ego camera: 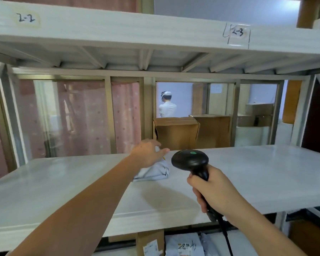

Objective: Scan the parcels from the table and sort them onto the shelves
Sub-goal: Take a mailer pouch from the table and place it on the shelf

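Note:
A pale grey poly-bag parcel (155, 172) lies on the white middle shelf (257, 174), near its centre. My left hand (148, 153) is stretched over the parcel's far end with the fingers spread apart; whether it touches the bag I cannot tell. My right hand (213, 193) grips the handle of a black barcode scanner (190, 160), whose head with a green dot hangs just right of the parcel. The scanner's cable runs down past the shelf's front edge.
The upper shelf (155, 34) carries handwritten labels 2-2 and 2-3. Behind the rack stand brown cardboard boxes (177, 132) and a person in white, seen from behind. Below the middle shelf lie a small carton (151, 244) and more grey bags (185, 244).

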{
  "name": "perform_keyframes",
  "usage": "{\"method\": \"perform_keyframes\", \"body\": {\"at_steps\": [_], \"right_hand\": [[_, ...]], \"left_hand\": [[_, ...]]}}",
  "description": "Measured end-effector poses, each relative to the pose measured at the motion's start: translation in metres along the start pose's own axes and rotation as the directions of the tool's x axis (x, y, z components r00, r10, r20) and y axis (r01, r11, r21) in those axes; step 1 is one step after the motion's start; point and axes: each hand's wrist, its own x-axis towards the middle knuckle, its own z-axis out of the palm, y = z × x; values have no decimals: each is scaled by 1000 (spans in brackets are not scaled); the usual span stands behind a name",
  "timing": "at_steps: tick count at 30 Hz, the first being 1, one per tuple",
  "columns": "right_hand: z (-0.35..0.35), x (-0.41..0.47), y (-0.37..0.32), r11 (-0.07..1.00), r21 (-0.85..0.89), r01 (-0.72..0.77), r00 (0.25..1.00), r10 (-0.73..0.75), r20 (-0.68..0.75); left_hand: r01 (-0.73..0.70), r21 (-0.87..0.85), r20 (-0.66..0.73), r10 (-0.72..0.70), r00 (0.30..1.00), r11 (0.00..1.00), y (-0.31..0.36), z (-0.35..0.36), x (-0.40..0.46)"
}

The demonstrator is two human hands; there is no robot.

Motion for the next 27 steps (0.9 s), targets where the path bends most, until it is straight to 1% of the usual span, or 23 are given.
{"method": "perform_keyframes", "body": {"at_steps": [2, 3, 5, 7, 10, 12, 15, 19, 23, 27], "right_hand": [[-5, -10, 1, 1000, 2, -17, 1000, 17, -1], [-8, -15, 1, 999, 10, -34, 999, 34, 0], [-22, -29, 2, 997, 39, -62, 998, 62, -2], [-40, -47, 4, 995, 32, -90, 996, 90, -13], [-74, -83, 13, 992, -4, -128, 989, 127, -75], [-100, -112, 20, 988, -37, -152, 982, 147, -117], [-142, -161, 27, 978, -67, -200, 962, 183, -201], [-200, -232, 38, 950, -80, -301, 907, 259, -331], [-252, -299, 58, 915, -37, -401, 819, 341, -462], [-292, -357, 79, 887, -31, -460, 754, 372, -541]], "left_hand": [[-63, 106, 51, 58, 997, 992, 20, 3, -6], [-79, 114, 76, 70, 995, 990, 30, 6, -8], [-101, 73, 71, 96, 993, 992, 54, 13, -11], [-131, 0, 39, 131, 991, 991, 81, 20, -14], [-239, -61, 6, 240, 971, 969, 130, 33, -21], [-288, -107, 23, 292, 956, 952, 169, 43, -29], [-346, -123, 54, 355, 933, 930, 234, 64, -47], [-437, -159, 101, 455, 885, 885, 325, 97, -75], [-490, -217, 146, 524, 839, 844, 420, 136, -112], [-560, -280, 211, 619, 756, 779, 502, 175, -138]]}}
